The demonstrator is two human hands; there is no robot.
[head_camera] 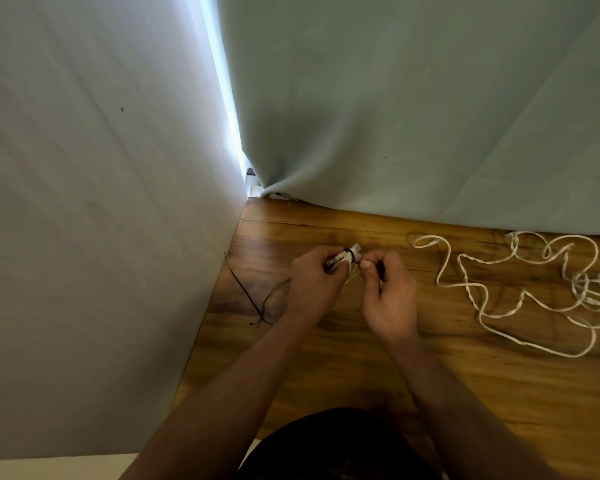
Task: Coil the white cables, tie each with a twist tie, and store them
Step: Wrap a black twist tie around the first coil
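The coiled white cable (340,260), a black twist tie (349,256) round it, sits above the wooden table (333,362), gripped in the left hand (314,285). Beside it, the right hand (390,296) pinches the tie's end. Loose white cables (534,289) sprawl well to the right.

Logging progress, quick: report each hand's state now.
Left hand: grips the small coiled white cable bundle.
Right hand: pinches the thin black twist tie wrapped round that bundle.
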